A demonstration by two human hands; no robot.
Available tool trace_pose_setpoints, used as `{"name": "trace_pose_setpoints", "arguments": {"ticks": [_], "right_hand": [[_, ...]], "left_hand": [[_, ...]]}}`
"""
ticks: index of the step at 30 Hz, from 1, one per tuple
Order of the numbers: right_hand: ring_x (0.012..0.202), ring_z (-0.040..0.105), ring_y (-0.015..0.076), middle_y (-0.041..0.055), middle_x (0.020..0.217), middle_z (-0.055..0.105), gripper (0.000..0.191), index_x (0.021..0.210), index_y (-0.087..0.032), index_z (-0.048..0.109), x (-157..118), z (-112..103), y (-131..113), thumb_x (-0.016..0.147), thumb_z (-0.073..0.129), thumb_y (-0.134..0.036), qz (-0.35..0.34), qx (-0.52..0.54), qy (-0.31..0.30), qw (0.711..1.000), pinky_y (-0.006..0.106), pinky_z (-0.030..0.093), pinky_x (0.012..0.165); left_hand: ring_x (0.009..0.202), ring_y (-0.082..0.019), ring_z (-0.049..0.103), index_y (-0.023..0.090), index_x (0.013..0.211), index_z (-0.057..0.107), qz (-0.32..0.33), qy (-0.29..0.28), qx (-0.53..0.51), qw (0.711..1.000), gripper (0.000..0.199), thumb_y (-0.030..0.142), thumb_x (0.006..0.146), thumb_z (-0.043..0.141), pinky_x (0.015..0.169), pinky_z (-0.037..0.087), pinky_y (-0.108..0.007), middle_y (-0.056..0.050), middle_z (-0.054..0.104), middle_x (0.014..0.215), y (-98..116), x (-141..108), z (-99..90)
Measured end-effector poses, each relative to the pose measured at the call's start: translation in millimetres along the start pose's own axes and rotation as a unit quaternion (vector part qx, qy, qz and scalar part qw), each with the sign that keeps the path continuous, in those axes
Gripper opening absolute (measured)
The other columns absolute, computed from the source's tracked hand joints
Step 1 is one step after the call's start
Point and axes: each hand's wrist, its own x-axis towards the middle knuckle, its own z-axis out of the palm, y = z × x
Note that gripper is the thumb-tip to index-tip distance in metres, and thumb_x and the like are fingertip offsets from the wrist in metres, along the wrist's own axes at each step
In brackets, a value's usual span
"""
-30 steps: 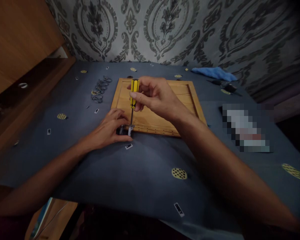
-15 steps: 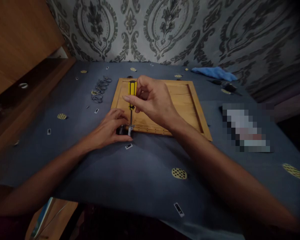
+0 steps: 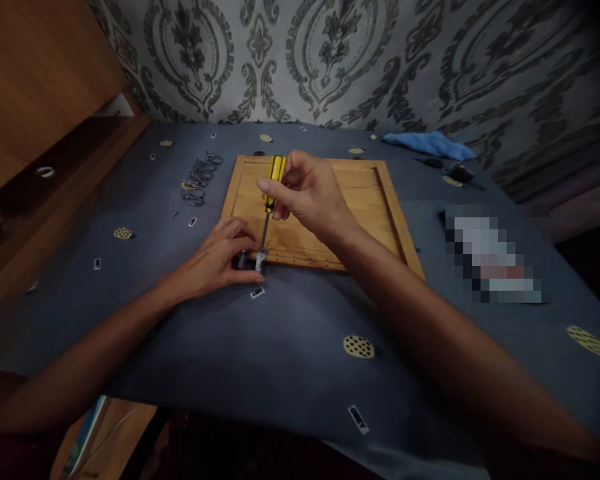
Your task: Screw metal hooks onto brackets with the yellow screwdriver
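Note:
A yellow and black screwdriver [image 3: 277, 179] is gripped in my right hand [image 3: 316, 200], its handle leaning a little to the right. The shaft runs down to a small metal bracket [image 3: 260, 260] on the near left corner of a shallow wooden frame with a panel [image 3: 300, 230]. Around that corner my left hand [image 3: 223, 257] is curled, thumb in front and fingers behind, pinching the bracket against the wood. A darker metal part [image 3: 242, 259] sits beside it, partly covered by the fingers. Small dark holes dot the frame's near edge.
Several metal clamps [image 3: 200, 177] lie in a row left of the frame, with a small screw [image 3: 175, 214] nearby. A blue cloth [image 3: 430, 144], a dark tool [image 3: 455, 171] and a blurred-out flat object [image 3: 495, 257] are at the right. A wooden cabinet [image 3: 45, 87] borders the table's left side.
The screwdriver's handle has swung from upright to a slight rightward lean, and my right hand has moved a little right with it. My left hand stays in place.

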Motion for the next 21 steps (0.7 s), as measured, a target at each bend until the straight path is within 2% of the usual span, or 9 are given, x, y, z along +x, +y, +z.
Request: {"name": "trace_pose_setpoints", "arguments": {"ticks": [2,6,9,13,16,21], "right_hand": [[0.045,0.057,0.0084,-0.0097,0.064,0.059,0.051,0.083,-0.026,0.045,-1,-1,-5,0.085,0.092,-0.045,0.011,0.014,-0.019,1.000,0.023,0.046,0.042],[0.052,0.062,0.0070,-0.0081,0.072,0.060,0.030,0.099,-0.022,0.061,-3,-7,-16,0.093,0.085,-0.040,0.008,0.032,-0.079,0.996,0.021,0.052,0.052],[0.058,0.064,0.0070,-0.0043,0.079,0.063,0.029,0.089,-0.019,0.064,-7,-9,-26,0.095,0.082,-0.042,0.002,0.032,-0.131,0.991,0.022,0.055,0.057],[0.060,0.064,0.0096,-0.0025,0.077,0.063,0.039,0.077,-0.019,0.061,-11,-3,-37,0.089,0.088,-0.043,-0.019,0.032,-0.173,0.984,0.024,0.056,0.058],[0.059,0.064,0.0101,-0.0031,0.075,0.061,0.042,0.074,-0.020,0.057,-12,1,-37,0.088,0.089,-0.044,-0.035,0.031,-0.162,0.986,0.025,0.055,0.054],[0.052,0.059,0.0089,-0.0057,0.066,0.058,0.044,0.074,-0.022,0.053,-6,0,-21,0.090,0.087,-0.044,-0.035,-0.018,-0.073,0.997,0.022,0.050,0.049]], "left_hand": [[0.127,-0.033,0.059,0.020,0.112,0.078,-0.005,-0.006,0.000,1.000,0.050,0.062,0.088,0.084,0.114,0.047,-0.050,-0.011,0.071,0.123,1,0,-0.5],[0.127,-0.033,0.059,0.022,0.110,0.078,-0.019,-0.011,-0.001,1.000,0.049,0.064,0.086,0.085,0.114,0.046,-0.050,-0.010,0.070,0.123,1,1,-1.0],[0.130,-0.033,0.057,0.022,0.110,0.078,-0.025,-0.013,-0.006,1.000,0.048,0.062,0.086,0.086,0.117,0.044,-0.052,-0.010,0.070,0.124,1,1,-1.0],[0.128,-0.033,0.057,0.022,0.111,0.078,-0.031,-0.018,-0.009,0.999,0.048,0.063,0.087,0.084,0.117,0.045,-0.052,-0.009,0.069,0.125,2,1,-1.4],[0.127,-0.033,0.058,0.023,0.110,0.078,-0.032,-0.024,-0.015,0.999,0.046,0.063,0.088,0.083,0.116,0.047,-0.051,-0.009,0.069,0.124,2,2,-1.9],[0.132,-0.034,0.057,0.021,0.110,0.078,-0.019,-0.011,-0.009,1.000,0.046,0.060,0.087,0.085,0.118,0.045,-0.053,-0.010,0.070,0.124,1,1,-1.2]]}}
